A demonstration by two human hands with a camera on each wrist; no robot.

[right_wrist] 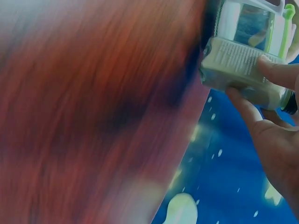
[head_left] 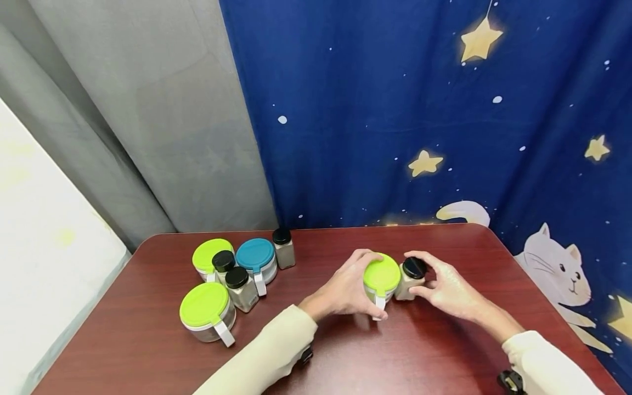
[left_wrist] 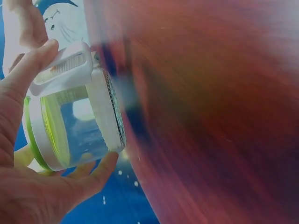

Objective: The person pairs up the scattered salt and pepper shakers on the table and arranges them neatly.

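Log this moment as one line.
left hand: holds green-lidded jar | right hand: holds black-capped bottle | positions: side by side | left of both: blue-lidded jar

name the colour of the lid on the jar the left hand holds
The lid is lime green, seen best in the head view.

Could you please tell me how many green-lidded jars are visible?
3: one round clear jar with a lime-green lid in the person's left hand; a second jar further left, behind a third jar. None seems hidden.
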